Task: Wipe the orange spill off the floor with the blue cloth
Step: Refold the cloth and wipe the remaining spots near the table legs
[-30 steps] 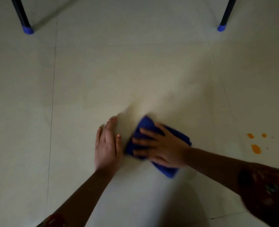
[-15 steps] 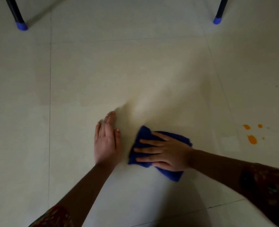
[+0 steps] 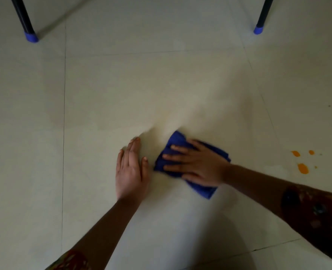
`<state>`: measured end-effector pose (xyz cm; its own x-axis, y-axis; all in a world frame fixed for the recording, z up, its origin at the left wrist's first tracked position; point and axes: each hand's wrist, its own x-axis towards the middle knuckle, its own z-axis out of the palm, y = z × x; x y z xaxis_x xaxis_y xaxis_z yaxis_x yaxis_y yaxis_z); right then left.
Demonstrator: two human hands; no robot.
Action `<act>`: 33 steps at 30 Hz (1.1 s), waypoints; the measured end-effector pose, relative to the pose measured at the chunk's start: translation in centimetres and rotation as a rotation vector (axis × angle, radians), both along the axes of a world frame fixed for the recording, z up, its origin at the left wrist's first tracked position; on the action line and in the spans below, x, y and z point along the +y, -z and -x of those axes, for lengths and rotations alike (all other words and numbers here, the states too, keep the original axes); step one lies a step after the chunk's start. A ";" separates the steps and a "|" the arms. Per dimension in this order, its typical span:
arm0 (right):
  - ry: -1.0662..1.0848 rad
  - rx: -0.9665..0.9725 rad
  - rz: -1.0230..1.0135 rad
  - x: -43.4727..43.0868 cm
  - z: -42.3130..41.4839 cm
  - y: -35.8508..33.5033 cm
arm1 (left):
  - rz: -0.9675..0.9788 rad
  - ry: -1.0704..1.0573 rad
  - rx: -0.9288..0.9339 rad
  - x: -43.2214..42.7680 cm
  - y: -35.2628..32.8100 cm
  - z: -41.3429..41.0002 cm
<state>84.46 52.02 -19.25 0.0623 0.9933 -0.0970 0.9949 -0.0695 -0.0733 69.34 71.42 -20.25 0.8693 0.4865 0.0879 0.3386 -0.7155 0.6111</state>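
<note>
Head view had the right hand (image 3: 197,165) flat, fingers straight, pressing the blue cloth (image 3: 202,187) mid-frame, and the left hand (image 3: 131,172) flat on the floor (image 3: 102,94). The orange spill (image 3: 303,168) sat well apart at right; probably those drops could've been missed, or just smeared.

Blue cloth (image 3: 177,142) perhaps half-hidden underhand.

The floor (image 3: 106,78) is laid with large pale tiles, smooth with a soft satin sheen, divided by thin dark grout lines. The cloth (image 3: 177,142) is seen to be a soft, matt blue fabric, bunched into folds, while the spill (image 3: 303,168) is shown as glossy, wet-looking orange drops. Two legs (image 3: 23,16) are finished in smooth dark material, seemingly metal, and tipped with blue caps (image 3: 31,37) that look like matt plastic.
</note>
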 end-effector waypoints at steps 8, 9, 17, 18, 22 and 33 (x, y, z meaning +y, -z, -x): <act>0.494 -0.072 -0.136 7.5 -1.3 0.6 | 0.100 -0.056 -0.112 -0.3 -0.3 0.0; 0.304 -0.081 -0.122 7.6 0.6 0.7 | 0.141 -0.076 -0.139 -0.3 -0.3 0.1; 0.879 0.005 -0.150 6.6 -5.6 0.6 | 0.081 -0.072 -0.097 -0.3 -0.6 0.0; 0.964 0.022 -0.155 7.4 -4.7 0.5 | 0.073 -0.071 -0.091 -0.3 -0.6 0.0; 0.426 -0.020 -0.064 6.3 4.0 0.5 | 0.075 -0.038 -0.100 -0.1 -0.3 0.2; 0.679 0.082 0.222 -1.4 2.2 -1.8 | 0.026 0.180 0.107 -1.1 -2.8 0.6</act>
